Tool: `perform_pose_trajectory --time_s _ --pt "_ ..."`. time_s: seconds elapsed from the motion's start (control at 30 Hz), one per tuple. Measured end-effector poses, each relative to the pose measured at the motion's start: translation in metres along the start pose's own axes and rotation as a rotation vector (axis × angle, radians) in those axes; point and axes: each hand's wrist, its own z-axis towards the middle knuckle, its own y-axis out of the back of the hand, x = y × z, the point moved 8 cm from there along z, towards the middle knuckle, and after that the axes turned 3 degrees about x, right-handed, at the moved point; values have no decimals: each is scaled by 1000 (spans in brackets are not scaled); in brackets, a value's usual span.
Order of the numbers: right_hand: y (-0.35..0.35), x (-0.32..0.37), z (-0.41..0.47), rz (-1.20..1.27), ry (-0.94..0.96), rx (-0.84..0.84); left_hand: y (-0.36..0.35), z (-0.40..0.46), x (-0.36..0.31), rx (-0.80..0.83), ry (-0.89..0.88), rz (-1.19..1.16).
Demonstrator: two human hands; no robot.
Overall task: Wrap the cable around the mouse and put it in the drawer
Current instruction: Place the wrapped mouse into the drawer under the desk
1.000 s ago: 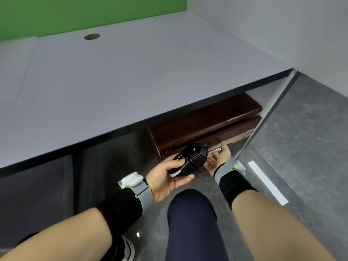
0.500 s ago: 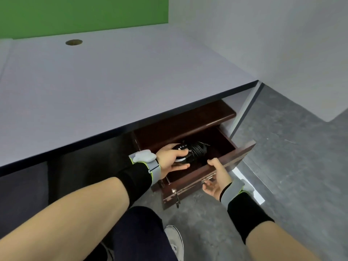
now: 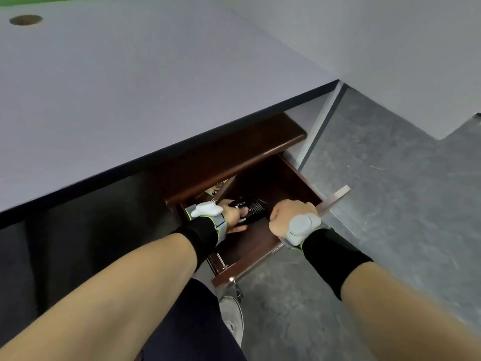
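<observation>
1. Grey floor [image 3: 390, 230] fills the foreground under both forearms; a shoe [image 3: 231, 316] and dark trouser leg sit at bottom centre.
2. Right hand [image 3: 289, 217] is curled into a fist over the front panel of the drawer [image 3: 250, 259], knuckles up, clamped on that edge; grey wrist sensor and black sleeve run back toward the camera.
3. Left hand [image 3: 233, 216] reaches forward and down into the drawer, fingers wrapped round the mouse [image 3: 251, 211], thumb under it. Firm grasp, palm facing right.
4. Mouse is black, cable [image 3: 257, 205] coiled round its body in tight turns. It sits inside the drawer cavity, low; whether it touches the bottom I cannot tell.
5. Step, by my read: wrapping done, placing in progress. Next move calls for lowering the mouse to the drawer floor, opening the left fingers without pulling loops loose, withdrawing, then pushing shut with the right.
6. Brown cabinet top [image 3: 234, 152] is behind the drawer, under the pale desk [image 3: 130, 87]; cable hole far left.
</observation>
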Motion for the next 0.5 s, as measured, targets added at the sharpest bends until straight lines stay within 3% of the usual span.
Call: perform_pose_trajectory --time_s 0.27,0.5 --pt "-9 -17 4 -86 -51 -65 -20 18 25 40 64 33" --pt "-20 -28 4 -53 -30 -159 -30 14 48 16 98 240"
